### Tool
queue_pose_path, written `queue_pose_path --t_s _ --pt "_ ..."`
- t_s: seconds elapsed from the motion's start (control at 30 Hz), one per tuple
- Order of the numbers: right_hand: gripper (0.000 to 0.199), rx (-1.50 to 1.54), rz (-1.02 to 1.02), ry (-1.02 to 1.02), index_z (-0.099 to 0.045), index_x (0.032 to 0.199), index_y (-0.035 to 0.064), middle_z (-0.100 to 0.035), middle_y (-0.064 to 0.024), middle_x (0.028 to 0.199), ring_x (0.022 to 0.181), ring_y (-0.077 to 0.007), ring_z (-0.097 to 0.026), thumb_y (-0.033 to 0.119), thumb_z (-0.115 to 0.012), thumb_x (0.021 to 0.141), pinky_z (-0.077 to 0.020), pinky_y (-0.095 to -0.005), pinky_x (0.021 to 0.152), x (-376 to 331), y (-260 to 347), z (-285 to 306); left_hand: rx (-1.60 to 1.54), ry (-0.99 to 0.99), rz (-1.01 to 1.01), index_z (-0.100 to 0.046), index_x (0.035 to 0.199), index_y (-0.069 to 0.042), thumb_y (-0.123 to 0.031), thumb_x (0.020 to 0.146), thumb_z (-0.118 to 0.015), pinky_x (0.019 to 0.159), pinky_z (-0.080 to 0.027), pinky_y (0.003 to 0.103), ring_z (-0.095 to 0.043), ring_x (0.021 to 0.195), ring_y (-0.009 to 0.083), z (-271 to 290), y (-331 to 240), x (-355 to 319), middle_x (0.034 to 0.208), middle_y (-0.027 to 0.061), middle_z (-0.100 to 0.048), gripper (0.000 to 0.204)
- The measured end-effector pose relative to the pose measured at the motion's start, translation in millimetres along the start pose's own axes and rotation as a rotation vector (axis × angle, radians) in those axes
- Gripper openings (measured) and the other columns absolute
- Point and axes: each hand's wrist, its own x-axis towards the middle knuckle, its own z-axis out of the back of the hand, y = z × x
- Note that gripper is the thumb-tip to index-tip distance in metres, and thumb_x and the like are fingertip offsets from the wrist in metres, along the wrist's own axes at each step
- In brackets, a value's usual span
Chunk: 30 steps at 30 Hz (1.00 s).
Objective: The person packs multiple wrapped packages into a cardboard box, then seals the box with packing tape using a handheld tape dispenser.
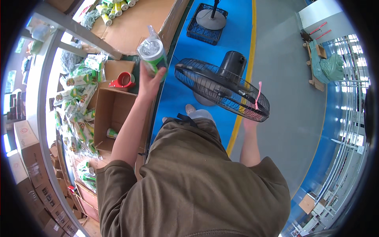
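My left hand [149,83] is wrapped around the lower part of a green-and-white cylinder in clear plastic wrap [152,53], held up over the edge of the cardboard-covered bench. Loose film sticks up from its top end. On the right, my right hand [250,121] is at the rim of a black pedestal fan [221,85], partly behind its wire cage. The cage hides most of the fingers, so their grip does not show. A red tape dispenser [124,80] sits near my left forearm, beside an open cardboard box [103,118] with a small green-and-white cylinder [112,133] inside.
Green-and-white wrapped packages [79,102] are heaped left of the box. More cylinders [114,8] lie at the bench's far end. Cartons [37,166] are stacked at the lower left. A black crate [193,34] holding a round fan base stands on the blue floor.
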Motion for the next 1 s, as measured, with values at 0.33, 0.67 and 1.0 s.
queue_pose_path --t_s 0.33,0.67,1.0 --pt "0.066 0.498 -0.224 0.144 -0.045 0.139 0.0209 -0.056 -0.0005 0.13 0.11 -0.0193 -0.057 0.066 -0.026 0.095 -0.0423 -0.0411 0.095 38 -111 56 0.308 0.56 -0.287 -0.041 0.129 -0.004 -0.026 0.062 -0.091 0.109 -0.04 0.043 -0.046 0.132 0.0349 -28 -27 19 0.142 0.011 -0.051 0.087" --pt "0.065 0.586 -0.488 -0.22 -0.03 0.147 0.0201 -0.036 -0.0045 0.146 0.132 -0.0304 -0.038 0.062 -0.034 0.097 -0.0312 -0.0518 0.109 23 -78 44 0.55 0.261 -0.107 -0.052 0.111 -0.007 -0.051 0.06 -0.088 0.078 -0.052 0.043 -0.067 0.092 0.0385 -43 -47 34 0.093 0.019 -0.069 0.076" --pt "0.067 0.416 -0.618 -0.133 -0.014 0.154 0.0233 -0.019 -0.0013 0.158 0.142 -0.0282 -0.026 0.058 -0.03 0.099 -0.0195 -0.056 0.114 3 -54 30 0.621 0.282 -0.088 -0.052 0.113 -0.008 -0.06 0.061 -0.084 0.08 -0.051 0.045 -0.066 0.094 0.0384 -53 -61 63 0.093 0.0162 -0.07 0.08"
